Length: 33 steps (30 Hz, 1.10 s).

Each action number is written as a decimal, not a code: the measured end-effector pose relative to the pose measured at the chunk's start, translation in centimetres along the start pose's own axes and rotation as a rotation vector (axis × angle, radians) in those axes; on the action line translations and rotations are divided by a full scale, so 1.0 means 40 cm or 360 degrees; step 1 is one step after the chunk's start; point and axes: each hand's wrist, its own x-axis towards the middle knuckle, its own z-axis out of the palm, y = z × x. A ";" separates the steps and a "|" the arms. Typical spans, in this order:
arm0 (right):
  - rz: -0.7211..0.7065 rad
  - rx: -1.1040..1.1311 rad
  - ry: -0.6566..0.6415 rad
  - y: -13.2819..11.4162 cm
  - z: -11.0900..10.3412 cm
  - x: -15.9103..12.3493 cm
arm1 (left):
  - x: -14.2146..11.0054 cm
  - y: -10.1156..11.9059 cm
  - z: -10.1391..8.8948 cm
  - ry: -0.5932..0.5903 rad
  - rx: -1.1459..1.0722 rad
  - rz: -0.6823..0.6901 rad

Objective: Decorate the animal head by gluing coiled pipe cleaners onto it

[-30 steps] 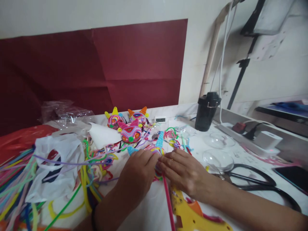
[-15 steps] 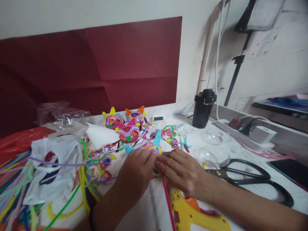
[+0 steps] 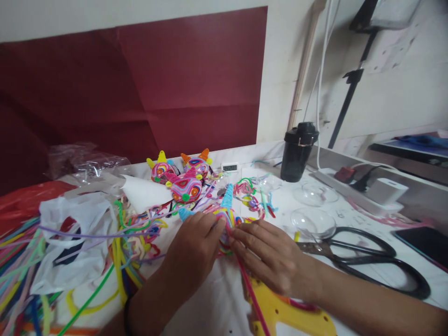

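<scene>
Between my two hands is a colourful pipe-cleaner animal head (image 3: 227,215) with light-blue ears, mostly covered by my fingers. My left hand (image 3: 196,242) is closed around its left side, thumb against the front. On the right, my right hand (image 3: 266,252) pinches a long pink pipe cleaner (image 3: 252,298) against the head; its tail hangs down toward me. Behind stand several finished-looking heads, the nearest a pink-eared one (image 3: 186,187). A yellow plastic tool, perhaps a glue gun (image 3: 280,308), lies under my right forearm.
Black-handled scissors (image 3: 364,254) lie right of my right hand, near clear plastic domes (image 3: 312,223). A black cup (image 3: 297,154) and a power strip (image 3: 360,191) stand behind. Pipe cleaners (image 3: 21,275) and a white plastic bag (image 3: 75,242) fill the left.
The view has shifted slightly, and more of the animal head shows above my fingers. Both hands keep their hold on the head and pink pipe cleaner.
</scene>
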 end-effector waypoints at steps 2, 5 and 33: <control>0.0008 -0.0005 -0.0006 -0.001 -0.003 0.002 | 0.000 0.000 -0.001 -0.0003 -0.0001 0.0006; 0.0003 -0.0010 -0.0032 -0.004 -0.002 0.002 | -0.001 -0.001 -0.001 0.0011 0.0012 0.0011; -0.0061 0.0049 -0.0151 -0.010 -0.005 -0.006 | -0.001 0.001 0.002 -0.0099 -0.0011 -0.0026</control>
